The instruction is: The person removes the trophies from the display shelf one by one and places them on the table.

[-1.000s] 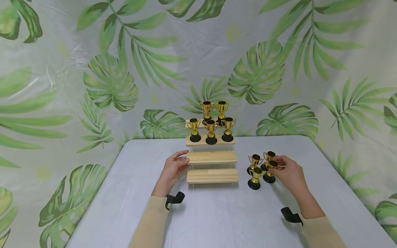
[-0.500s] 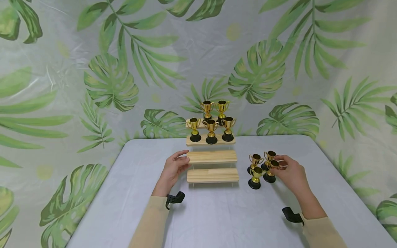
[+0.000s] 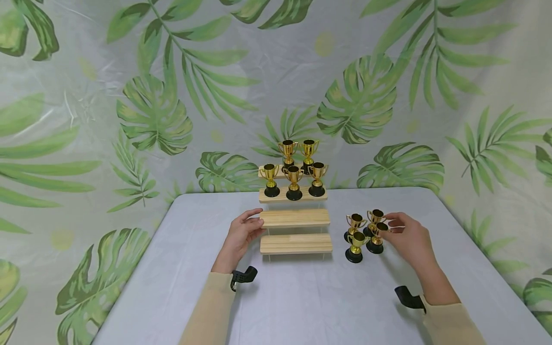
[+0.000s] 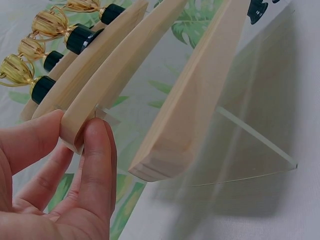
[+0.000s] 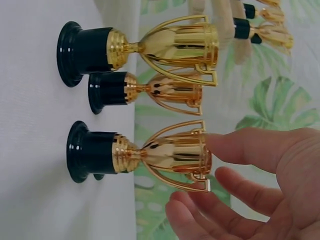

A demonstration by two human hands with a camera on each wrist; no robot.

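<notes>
Right hand [image 3: 409,239]: easing back, fingers loosening beside a cup [image 5: 175,152], leaving it standing unshelved; left hand [image 3: 241,235]: pinching a shelf [image 3: 295,218].

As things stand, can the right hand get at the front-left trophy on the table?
Probably yes, but not straight across: the front-right trophy stands between the right hand and the front-left trophy. The near side looks free, so coming round the front should work.
</notes>
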